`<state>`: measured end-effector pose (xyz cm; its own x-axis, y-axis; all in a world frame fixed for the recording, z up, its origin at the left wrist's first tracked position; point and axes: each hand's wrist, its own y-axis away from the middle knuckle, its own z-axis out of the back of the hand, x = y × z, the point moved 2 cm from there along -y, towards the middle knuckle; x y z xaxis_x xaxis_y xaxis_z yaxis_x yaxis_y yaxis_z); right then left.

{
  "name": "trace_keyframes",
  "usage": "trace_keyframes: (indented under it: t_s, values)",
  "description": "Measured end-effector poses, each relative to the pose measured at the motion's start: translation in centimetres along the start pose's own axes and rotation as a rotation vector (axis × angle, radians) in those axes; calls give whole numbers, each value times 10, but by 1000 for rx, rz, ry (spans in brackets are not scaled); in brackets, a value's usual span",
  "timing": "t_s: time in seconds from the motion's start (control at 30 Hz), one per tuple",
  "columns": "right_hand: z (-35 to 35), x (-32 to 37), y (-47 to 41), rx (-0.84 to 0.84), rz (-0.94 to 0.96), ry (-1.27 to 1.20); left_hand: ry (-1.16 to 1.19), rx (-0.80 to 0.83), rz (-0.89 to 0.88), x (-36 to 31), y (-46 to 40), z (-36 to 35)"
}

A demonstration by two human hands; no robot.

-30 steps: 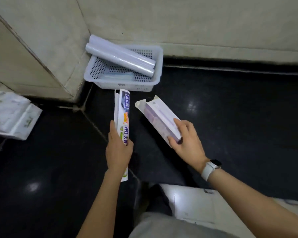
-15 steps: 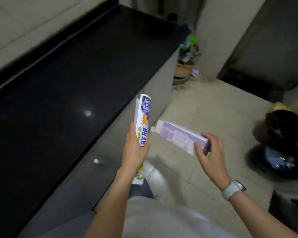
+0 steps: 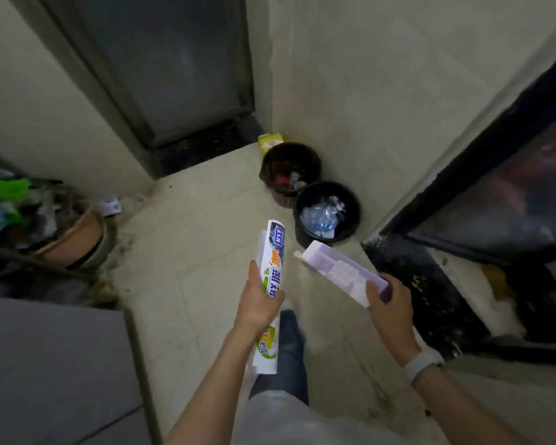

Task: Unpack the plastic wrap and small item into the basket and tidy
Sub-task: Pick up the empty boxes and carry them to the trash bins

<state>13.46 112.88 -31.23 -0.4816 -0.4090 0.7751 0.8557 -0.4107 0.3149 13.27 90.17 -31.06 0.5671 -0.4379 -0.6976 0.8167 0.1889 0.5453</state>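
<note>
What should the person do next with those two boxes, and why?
Probably step forward and drop both into the nearer bin. The left hand holds the printed box, the right hand the purple box with its end flap open, and both bins sit just ahead.

View swung off black counter and basket, turned to tiled floor (image 3: 206,252) corner. Two black bins (image 3: 326,210) came close ahead. Left hand (image 3: 259,305) and right hand (image 3: 390,303) carried boxes along, nearer bins.
</note>
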Motion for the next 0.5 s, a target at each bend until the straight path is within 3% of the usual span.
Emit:
trace_keyframes:
  t_s: [0.2,0.33,0.5]
  values:
    - [-44,10,-139,-96,-551,-300,73,268,117,-85,-163,-24]
    - [-85,7,-227,-101,-651,-378,192,395,267,-113,-265,-63]
    - [-143,-46,-343,-120,-613,-302,146,453,363,-95,-386,-144]
